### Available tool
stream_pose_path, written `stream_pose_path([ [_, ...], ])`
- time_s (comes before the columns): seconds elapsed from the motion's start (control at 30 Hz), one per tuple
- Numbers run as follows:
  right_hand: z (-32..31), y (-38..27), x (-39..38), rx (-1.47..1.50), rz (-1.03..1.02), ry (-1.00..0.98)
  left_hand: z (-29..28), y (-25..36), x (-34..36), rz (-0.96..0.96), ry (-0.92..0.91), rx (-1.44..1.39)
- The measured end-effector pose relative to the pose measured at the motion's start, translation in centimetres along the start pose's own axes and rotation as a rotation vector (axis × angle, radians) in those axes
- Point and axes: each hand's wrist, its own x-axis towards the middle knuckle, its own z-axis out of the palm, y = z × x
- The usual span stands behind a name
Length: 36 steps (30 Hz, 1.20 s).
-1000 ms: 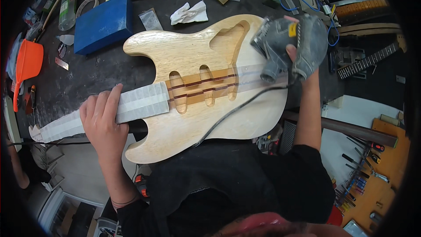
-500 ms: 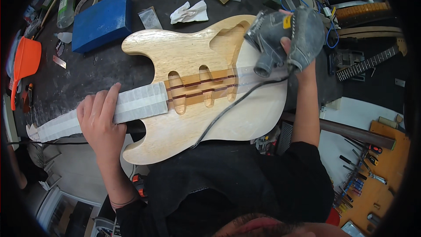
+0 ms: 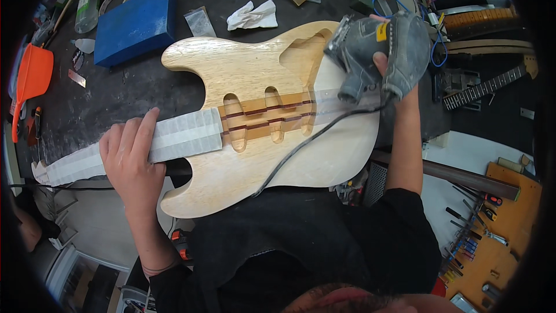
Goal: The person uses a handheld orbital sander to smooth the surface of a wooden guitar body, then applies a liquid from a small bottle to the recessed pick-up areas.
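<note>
Left hand (image 3: 131, 155) clasps the taped neck (image 3: 186, 137), right hand (image 3: 380, 62) the sander (image 3: 402, 52); the cord (image 3: 284, 164), draped across the guitar (image 3: 243, 61), could snag.

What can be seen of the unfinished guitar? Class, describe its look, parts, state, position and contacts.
The unfinished guitar has a pale wooden body with two rounded horns, a large recess near its far edge, and rounded slots across a dark-striped central strip. Whitish, tape-like strips cover its neck, which points left across the dark bench. The left hand holds the neck; a black cord crosses the body. Whether the power tool overhead touches it is unclear.
</note>
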Motion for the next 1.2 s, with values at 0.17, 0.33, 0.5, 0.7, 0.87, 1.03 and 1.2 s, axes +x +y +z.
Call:
stream_pose_path([
  [0.17,-0.6,-1.7,-2.1,0.008,-0.082,-0.011,0.1,0.0,0.1,-0.006,0.009,0.005],
  [0.33,-0.8,-1.0,-0.9,-0.069,-0.123,0.045,0.1,0.0,0.1,0.003,0.023,0.003],
  [0.5,-0.1,0.4,0.5,-0.006,-0.022,0.001,0.0,0.2,0.1,-0.010,0.004,0.001],
  [0.7,-0.7,-1.1,-1.7,0.052,-0.072,-0.049,0.1,0.2,0.2,-0.004,0.017,-0.004],
  [0.87,-1.3,-0.8,-1.2,-0.002,-0.051,0.009,0.2,0.0,0.0,-0.002,0.013,-0.004],
  [1.03,0.0,-0.1,0.2,-0.008,0.029,-0.006,0.0,0.1,0.0,-0.035,-0.036,-0.019],
  [1.2,-0.4,-1.1,-1.0,-0.037,-0.118,-0.048,0.0,0.1,0.1,-0.004,0.013,-0.002],
])
